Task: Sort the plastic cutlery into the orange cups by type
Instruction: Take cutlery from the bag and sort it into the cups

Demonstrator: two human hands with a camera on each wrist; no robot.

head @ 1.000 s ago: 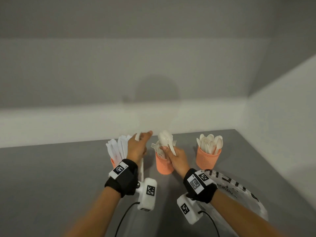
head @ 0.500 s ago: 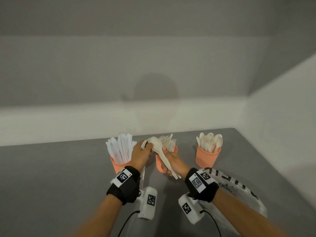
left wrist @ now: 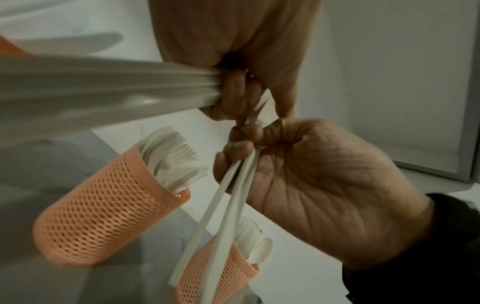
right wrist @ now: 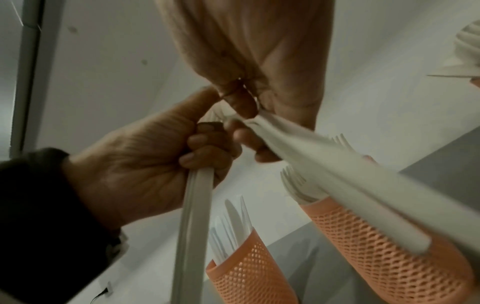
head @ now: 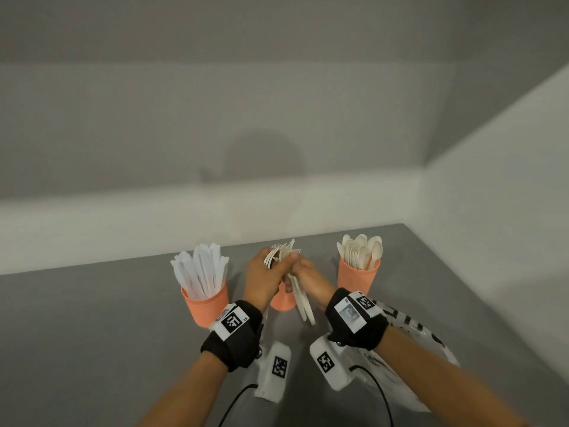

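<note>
Orange mesh cups stand in a row on the grey table (head: 92, 334), head view: left cup (head: 207, 306) of knives (head: 201, 269), middle cup (head: 281, 300) behind the hands, right cup (head: 357, 280) of spoons (head: 361, 251). Left hand (head: 264, 277) and right hand (head: 309, 278) meet above the middle cup. Left wrist view: left hand (left wrist: 249, 51) grips a bundle of white handles (left wrist: 103, 90). Right wrist view: right hand (right wrist: 259, 51) grips its own bundle of handles (right wrist: 337, 174); forks (right wrist: 298, 185) in the cup.

Perforated plastic cups (head: 357, 280) — matt cutlery (head: 303, 300)

"LS", perhaps, beside the square code on the left wristband (head: 233, 322); black bag lettering (head: 409, 325) illegible
</note>
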